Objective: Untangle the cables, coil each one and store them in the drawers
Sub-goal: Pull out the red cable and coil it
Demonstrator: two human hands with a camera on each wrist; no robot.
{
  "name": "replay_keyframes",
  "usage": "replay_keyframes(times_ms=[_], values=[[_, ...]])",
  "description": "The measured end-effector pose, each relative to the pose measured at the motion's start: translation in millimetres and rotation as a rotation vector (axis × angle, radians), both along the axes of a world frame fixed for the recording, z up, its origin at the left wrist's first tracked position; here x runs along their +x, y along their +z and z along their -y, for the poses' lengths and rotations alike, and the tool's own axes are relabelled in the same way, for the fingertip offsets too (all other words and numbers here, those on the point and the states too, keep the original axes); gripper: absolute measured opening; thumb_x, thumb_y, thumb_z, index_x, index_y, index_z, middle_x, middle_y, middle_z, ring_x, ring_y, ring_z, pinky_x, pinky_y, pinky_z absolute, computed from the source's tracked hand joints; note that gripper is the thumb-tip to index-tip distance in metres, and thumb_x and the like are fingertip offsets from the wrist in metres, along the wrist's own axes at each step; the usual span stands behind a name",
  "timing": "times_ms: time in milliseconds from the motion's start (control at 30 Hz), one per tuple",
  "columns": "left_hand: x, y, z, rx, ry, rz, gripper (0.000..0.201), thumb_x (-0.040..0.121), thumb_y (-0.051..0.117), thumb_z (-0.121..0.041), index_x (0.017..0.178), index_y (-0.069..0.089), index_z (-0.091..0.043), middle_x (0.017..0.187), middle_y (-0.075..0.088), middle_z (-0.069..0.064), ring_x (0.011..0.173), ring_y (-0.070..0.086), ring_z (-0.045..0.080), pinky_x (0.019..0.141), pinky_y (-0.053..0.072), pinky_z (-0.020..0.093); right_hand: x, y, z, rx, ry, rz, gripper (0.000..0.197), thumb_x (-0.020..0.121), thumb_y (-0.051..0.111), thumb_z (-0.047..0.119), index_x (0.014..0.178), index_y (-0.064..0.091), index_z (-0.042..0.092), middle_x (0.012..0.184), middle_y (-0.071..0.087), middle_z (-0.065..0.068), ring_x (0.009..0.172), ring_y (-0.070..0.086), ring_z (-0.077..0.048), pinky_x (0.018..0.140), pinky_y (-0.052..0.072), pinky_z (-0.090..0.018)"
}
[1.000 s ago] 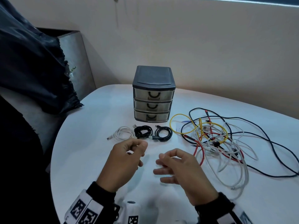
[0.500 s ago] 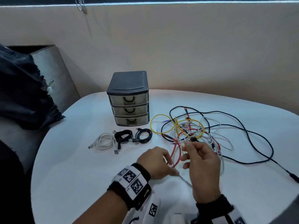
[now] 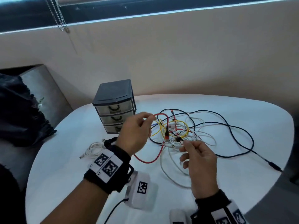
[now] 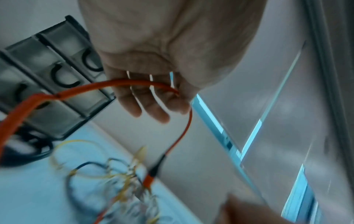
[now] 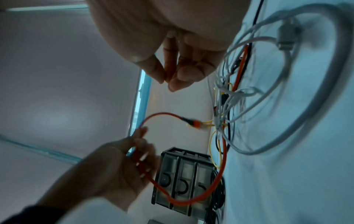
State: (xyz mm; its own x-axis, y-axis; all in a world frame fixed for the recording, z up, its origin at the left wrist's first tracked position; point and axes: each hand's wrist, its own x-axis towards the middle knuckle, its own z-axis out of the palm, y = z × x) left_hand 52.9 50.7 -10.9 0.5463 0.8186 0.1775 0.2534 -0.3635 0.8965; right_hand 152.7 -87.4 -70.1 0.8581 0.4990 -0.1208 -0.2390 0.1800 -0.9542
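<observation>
No readable text; only square coded markers on the wristbands [image 3: 106, 165]

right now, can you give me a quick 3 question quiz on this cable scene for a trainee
1. True or false: the left hand holds a yellow cable.
2. Multiple choice: the drawers of the drawer unit are A) all shut, B) top one open, C) all pulled out.
3. Fill in: the coiled white cable lies on the ____, apart from the tangle.

Key
1. False: it pinches the red cable, lifted in a loop with its plug hanging over the tangle.
2. A
3. table

The right hand hovers by the tangle; whether it pinches a strand cannot be told.
</observation>
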Motion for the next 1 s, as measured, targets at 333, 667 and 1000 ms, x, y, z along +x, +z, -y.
replay_keyframes(times_ms=[333,667,1000], values=[[-11,135,41,-0.432,-0.07,0.616,0.016,0.103,0.044,-0.018,0.091,0.055,-0.015,0.054,0.039,-0.006,0.046,0.026,0.01,0.049,0.024,0.025,-42,58,27,-0.124,0.475,0.608,0.07,0.077,0.078,0.033,0.135,0.044,0.053,0.111,0.062,0.022,0.064,0.059,-0.006,0.066,0.044,-0.024],[-116,176,50,-0.165,0.026,0.666,0.022,0.104,0.045,-0.025,0.093,0.063,-0.019,0.053,0.035,-0.007,0.045,0.022,0.008,0.045,0.014,0.023,35,57,-39,-0.873,0.472,1.09,0.024,0.099,0.049,0.03,0.089,0.067,0.017,0.097,0.064,-0.01,0.1,0.061,-0.033,0.074,0.041,-0.033],[-134,77,30,-0.125,0.268,0.331,0.024,0.101,0.051,-0.019,0.088,0.07,-0.015,0.04,0.04,-0.015,0.04,0.033,0.003,0.04,0.027,0.014,78,211,-48,-0.517,0.242,1.116,0.012,0.086,0.067,0.019,0.076,0.072,0.018,0.08,0.075,-0.008,0.078,0.071,-0.027,0.079,0.058,-0.048]])
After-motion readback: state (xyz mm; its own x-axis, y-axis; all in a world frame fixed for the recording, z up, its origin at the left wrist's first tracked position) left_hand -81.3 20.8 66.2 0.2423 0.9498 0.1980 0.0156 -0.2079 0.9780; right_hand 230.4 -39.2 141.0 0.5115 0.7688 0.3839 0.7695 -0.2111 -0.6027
